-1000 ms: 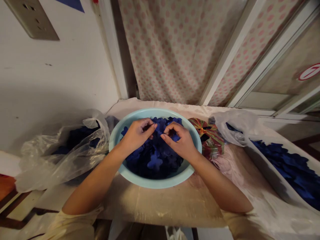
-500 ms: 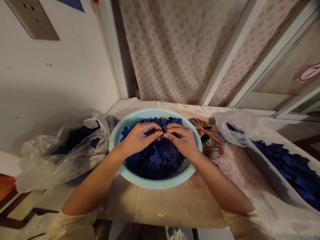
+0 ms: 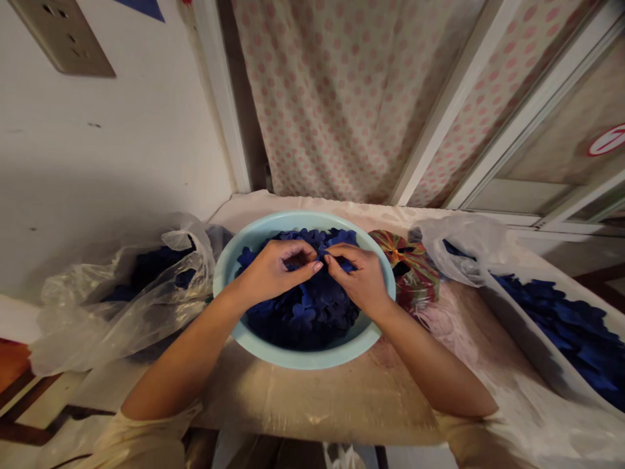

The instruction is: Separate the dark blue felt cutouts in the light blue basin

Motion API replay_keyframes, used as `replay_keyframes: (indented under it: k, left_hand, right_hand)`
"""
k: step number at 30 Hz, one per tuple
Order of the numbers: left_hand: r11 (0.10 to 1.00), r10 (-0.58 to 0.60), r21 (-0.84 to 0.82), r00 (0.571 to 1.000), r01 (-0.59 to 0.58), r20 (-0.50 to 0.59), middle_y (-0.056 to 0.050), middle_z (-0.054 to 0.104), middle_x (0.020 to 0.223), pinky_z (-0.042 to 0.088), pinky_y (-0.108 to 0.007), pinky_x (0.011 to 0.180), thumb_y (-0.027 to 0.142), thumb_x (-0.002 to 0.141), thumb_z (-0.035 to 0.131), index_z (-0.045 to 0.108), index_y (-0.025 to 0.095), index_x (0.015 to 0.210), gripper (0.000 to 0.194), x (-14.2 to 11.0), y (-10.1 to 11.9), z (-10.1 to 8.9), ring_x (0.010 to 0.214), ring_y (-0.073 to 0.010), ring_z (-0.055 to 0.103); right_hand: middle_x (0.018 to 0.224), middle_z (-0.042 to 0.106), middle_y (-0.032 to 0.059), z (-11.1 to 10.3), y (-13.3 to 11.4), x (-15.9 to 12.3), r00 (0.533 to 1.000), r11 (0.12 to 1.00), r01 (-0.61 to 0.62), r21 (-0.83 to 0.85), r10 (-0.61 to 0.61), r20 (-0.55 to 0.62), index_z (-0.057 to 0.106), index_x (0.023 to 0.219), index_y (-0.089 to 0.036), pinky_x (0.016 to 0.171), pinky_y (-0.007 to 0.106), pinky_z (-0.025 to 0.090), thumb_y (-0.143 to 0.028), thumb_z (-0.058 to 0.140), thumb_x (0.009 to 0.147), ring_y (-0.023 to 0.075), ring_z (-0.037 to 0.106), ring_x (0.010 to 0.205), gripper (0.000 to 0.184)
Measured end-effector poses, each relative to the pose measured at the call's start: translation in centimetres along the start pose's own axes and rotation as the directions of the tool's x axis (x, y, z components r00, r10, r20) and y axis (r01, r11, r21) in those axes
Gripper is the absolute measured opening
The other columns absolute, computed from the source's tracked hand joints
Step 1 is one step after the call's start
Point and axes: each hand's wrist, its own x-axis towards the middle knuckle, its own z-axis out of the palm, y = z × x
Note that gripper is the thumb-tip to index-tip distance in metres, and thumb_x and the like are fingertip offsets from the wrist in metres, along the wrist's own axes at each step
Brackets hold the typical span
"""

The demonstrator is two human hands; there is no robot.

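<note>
A light blue plastic basin [image 3: 312, 360] is heaped with dark blue flower-shaped fabric pieces [image 3: 300, 318]. Above the heap, my two hands meet fingertip to fingertip. My right hand [image 3: 360, 270] pinches a small blue fabric flower [image 3: 322, 251] between thumb and index finger; the piece is mostly hidden by the fingers. On the other side my left hand [image 3: 278, 266] has its thumb stretched out, a little apart from its curled fingers. Its fingertips are close beside that flower, and I see nothing held in them.
Clear plastic bags with dark blue pieces [image 3: 141, 306] lie left of the basin. To the right are a red and green patterned bag [image 3: 415, 273], another clear bag [image 3: 463, 244] and a white tray of blue pieces [image 3: 561, 332]. A dotted curtain [image 3: 332, 98] hangs behind the table.
My left thumb has come away from the pinch and straightened. The right fingers have shifted very slightly and still hold the small flower. Basin and bags are unmoved.
</note>
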Motion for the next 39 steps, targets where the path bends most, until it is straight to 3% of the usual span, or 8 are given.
replay_keyframes:
  k: [11, 21, 26, 31, 33, 35, 37, 39]
  left_hand:
    - [0.999, 0.011, -0.04, 1.0, -0.01, 0.028, 0.002, 0.051, 0.065, 0.039, -0.017, 0.054, 0.031, 0.081, 0.055, 0.055, 0.014, 0.077, 0.017, 0.0, -0.2, -0.3, 0.059, -0.0072, 0.046]
    - [0.998, -0.003, -0.065, 1.0, 0.003, 0.003, 0.002, 0.05, 0.066, 0.038, -0.017, 0.056, 0.028, 0.077, 0.057, 0.054, 0.014, 0.076, 0.015, 0.0, -0.4, -0.3, 0.06, -0.0069, 0.045]
    - [0.999, -0.015, -0.03, 0.994, 0.012, -0.109, 0.002, 0.051, 0.065, 0.039, -0.017, 0.056, 0.028, 0.076, 0.058, 0.055, 0.014, 0.073, 0.014, 0.1, -0.6, -0.1, 0.059, -0.0066, 0.046]
    - [1.0, -0.012, -0.028, 0.982, 0.007, -0.188, 0.003, 0.051, 0.064, 0.038, -0.016, 0.052, 0.028, 0.076, 0.059, 0.055, 0.014, 0.072, 0.015, 0.1, -0.5, 0.0, 0.055, -0.0054, 0.044]
    - [1.0, -0.002, -0.022, 0.985, -0.002, -0.175, 0.003, 0.051, 0.064, 0.038, -0.016, 0.052, 0.028, 0.075, 0.06, 0.055, 0.014, 0.072, 0.015, 0.1, -0.5, 0.0, 0.055, -0.0054, 0.044]
    - [1.0, 0.012, -0.009, 0.987, -0.014, -0.159, 0.003, 0.051, 0.064, 0.038, -0.016, 0.052, 0.027, 0.075, 0.059, 0.055, 0.014, 0.073, 0.014, 0.1, -0.4, 0.0, 0.056, -0.0056, 0.044]
    - [1.0, 0.031, 0.009, 0.988, -0.029, -0.152, 0.003, 0.05, 0.064, 0.038, -0.017, 0.053, 0.027, 0.076, 0.059, 0.055, 0.014, 0.073, 0.014, 0.1, -0.4, 0.0, 0.056, -0.0059, 0.044]
    - [0.999, 0.041, 0.024, 0.989, -0.038, -0.142, 0.003, 0.051, 0.064, 0.038, -0.017, 0.053, 0.028, 0.076, 0.059, 0.056, 0.014, 0.074, 0.014, 0.1, -0.5, -0.1, 0.057, -0.0063, 0.045]
  right_hand:
    - [0.068, 0.061, 0.0003, -0.2, -0.2, -0.1, 0.999, 0.988, -0.016, 0.151, 0.023, -0.048, 0.058, 0.065, -0.019, 0.064, 0.027, 0.048, -0.021, 0.066, 0.074, 0.013, 0.058, 0.066, 0.013]
    - [0.072, 0.058, 0.001, -0.5, -0.5, -0.3, 0.998, 0.97, 0.018, 0.241, -0.031, 0.051, 0.056, 0.073, -0.019, 0.069, 0.028, 0.045, -0.022, 0.055, 0.083, 0.013, 0.056, 0.071, 0.011]
    - [0.07, 0.058, 0.0007, -0.6, -0.5, -0.7, 0.997, 0.929, -0.072, 0.362, 0.067, 0.025, 0.055, 0.074, -0.019, 0.066, 0.028, 0.045, -0.029, 0.05, 0.086, 0.0129, 0.056, 0.067, 0.017]
    - [0.062, 0.05, -0.0029, -0.4, 0.4, -0.2, 0.934, 0.927, -0.22, 0.303, 0.29, -0.209, 0.046, 0.066, -0.019, 0.057, 0.023, 0.041, -0.031, 0.061, 0.078, 0.0099, 0.049, 0.059, 0.023]
    - [0.073, 0.056, -0.001, -0.3, 0.5, 0.1, 0.938, 0.928, -0.251, 0.275, 0.303, -0.167, 0.051, 0.077, -0.02, 0.063, 0.025, 0.043, -0.029, 0.067, 0.073, 0.012, 0.055, 0.069, 0.018]
    - [0.087, 0.062, 0.0027, -0.2, 0.4, 0.3, 0.964, 0.94, -0.243, 0.238, 0.262, -0.052, 0.056, 0.088, -0.02, 0.072, 0.028, 0.045, -0.03, 0.065, 0.074, 0.0153, 0.058, 0.083, 0.019]
    - [0.089, 0.064, 0.0042, -0.2, 0.1, 0.3, 0.98, 0.962, -0.198, 0.191, 0.194, 0.039, 0.061, 0.087, -0.02, 0.077, 0.031, 0.046, -0.03, 0.061, 0.078, 0.0166, 0.059, 0.087, 0.014]
    - [0.083, 0.065, 0.0035, -0.2, 0.0, 0.2, 0.99, 0.978, -0.137, 0.158, 0.13, 0.05, 0.063, 0.081, -0.02, 0.078, 0.031, 0.046, -0.026, 0.059, 0.08, 0.0159, 0.059, 0.083, 0.007]
